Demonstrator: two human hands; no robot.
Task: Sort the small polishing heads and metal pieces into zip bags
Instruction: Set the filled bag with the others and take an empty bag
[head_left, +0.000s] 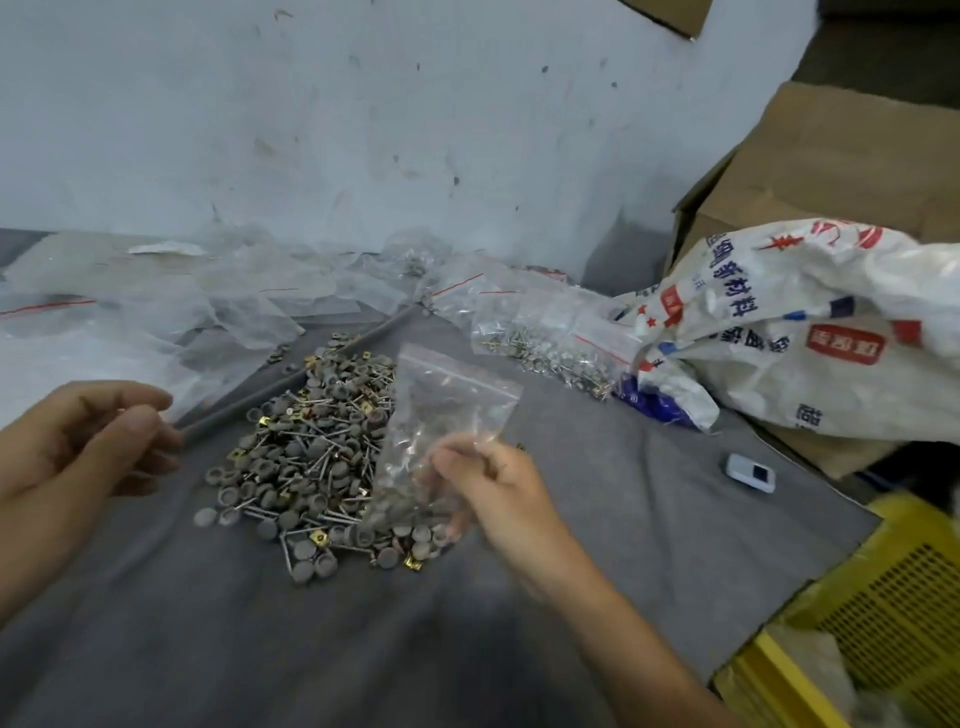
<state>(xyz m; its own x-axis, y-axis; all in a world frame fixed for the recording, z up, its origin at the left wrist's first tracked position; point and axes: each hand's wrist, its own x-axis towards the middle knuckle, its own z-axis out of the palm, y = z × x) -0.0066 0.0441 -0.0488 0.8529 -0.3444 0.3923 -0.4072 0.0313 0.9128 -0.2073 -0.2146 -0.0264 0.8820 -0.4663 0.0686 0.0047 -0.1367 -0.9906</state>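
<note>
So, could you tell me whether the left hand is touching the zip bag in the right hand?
Apart. The head view shows the left hand clear of the zip bag the right hand pinches, with the pile of polishing heads between them.

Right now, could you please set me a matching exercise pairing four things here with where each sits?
Things: 1 clear zip bag; 2 pile of polishing heads; 3 white device; 4 yellow crate.
Places: A heaped on the grey cloth; B bottom right corner; C pinched by the right hand; D alone near the printed sack.
Pairs: 1-C, 2-A, 3-D, 4-B.
</note>
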